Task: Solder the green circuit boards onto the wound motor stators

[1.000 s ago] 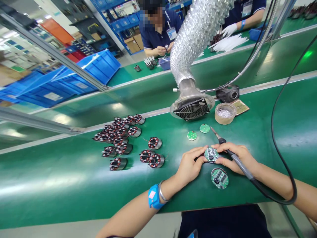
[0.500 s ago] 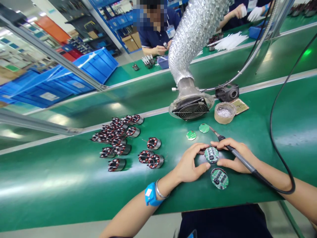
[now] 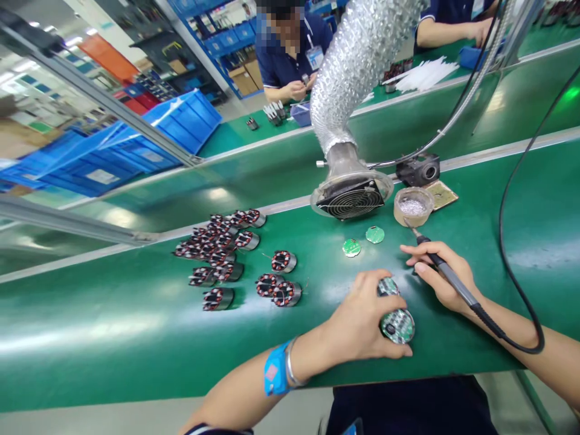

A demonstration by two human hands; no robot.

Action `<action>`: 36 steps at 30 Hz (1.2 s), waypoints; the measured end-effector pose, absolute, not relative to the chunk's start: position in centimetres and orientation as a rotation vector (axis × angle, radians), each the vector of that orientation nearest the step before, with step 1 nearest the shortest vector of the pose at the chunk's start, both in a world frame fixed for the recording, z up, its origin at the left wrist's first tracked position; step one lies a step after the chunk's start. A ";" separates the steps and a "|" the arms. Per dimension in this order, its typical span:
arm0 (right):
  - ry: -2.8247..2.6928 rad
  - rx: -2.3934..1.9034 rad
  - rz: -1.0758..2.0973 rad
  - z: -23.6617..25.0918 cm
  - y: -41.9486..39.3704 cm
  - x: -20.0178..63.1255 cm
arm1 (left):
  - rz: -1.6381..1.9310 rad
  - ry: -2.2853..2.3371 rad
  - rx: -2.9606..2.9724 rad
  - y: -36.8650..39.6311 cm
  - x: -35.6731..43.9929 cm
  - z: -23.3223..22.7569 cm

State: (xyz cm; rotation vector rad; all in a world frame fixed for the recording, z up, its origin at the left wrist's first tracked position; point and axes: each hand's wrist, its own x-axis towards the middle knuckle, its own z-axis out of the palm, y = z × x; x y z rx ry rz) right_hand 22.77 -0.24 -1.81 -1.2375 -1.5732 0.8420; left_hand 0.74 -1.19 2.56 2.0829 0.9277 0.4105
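My left hand (image 3: 365,317) is closed around a round green circuit board (image 3: 397,327) with black parts on it, thumb at its near edge and index finger at its far edge. A second populated round board (image 3: 386,286) sits just beyond, partly covered by the same hand's fingers. My right hand (image 3: 446,275) holds a soldering iron (image 3: 448,275). The iron's tip points up and left, by the near rim of a round tub (image 3: 413,206) of silvery material. Two bare green round boards (image 3: 374,234) lie on the table beyond my hands.
Motor stators (image 3: 222,238) with copper windings stand in a cluster at left; several more (image 3: 281,261) are closer. A fume extractor (image 3: 351,196) on a foil duct hangs over the table. The iron's black cable (image 3: 505,241) loops at right. Co-workers sit across the bench.
My left hand has shifted from the farther populated board to the nearer one and grasped it. My right hand has left the boards, moving the iron's tip right towards the tub.
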 end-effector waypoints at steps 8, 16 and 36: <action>-1.732 -1.142 0.707 -1.3 -0.7 22.8 | 0.841 0.873 0.443 -0.2 -2.5 2.3; -1.809 -1.102 0.627 -1.7 -1.0 22.9 | 0.824 0.724 0.394 -0.6 -3.8 2.5; -1.908 -1.006 0.310 -4.4 -1.0 22.4 | 0.773 0.516 0.537 2.8 -8.6 1.6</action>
